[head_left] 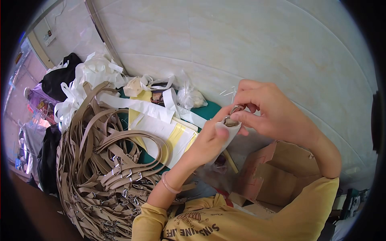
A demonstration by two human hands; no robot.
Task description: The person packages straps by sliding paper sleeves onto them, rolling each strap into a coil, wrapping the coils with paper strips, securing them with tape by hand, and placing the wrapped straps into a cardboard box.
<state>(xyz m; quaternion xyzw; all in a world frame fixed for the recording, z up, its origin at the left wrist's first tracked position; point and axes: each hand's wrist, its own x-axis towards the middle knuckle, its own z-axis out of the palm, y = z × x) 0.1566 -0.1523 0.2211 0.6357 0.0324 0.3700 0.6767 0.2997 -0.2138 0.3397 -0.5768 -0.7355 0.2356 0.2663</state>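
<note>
My left hand (213,138) is wrapped round a white roll (230,130) with tan strap material showing in its open top end. At that end, my right hand (255,106) pinches a silver metal ring or clasp (237,108) between thumb and fingers. Both hands are close together, near the wall. To the left lies a large heap of tan straps (92,160) with silver buckles and clasps. White and yellow sheets (177,140) lie on a green surface (209,109) beside my left hand.
An open cardboard box (277,176) stands below my right forearm. White plastic bags (96,72) and a black bag (62,78) are at the upper left. A clear bag with white contents (191,98) sits near the tiled wall (241,40).
</note>
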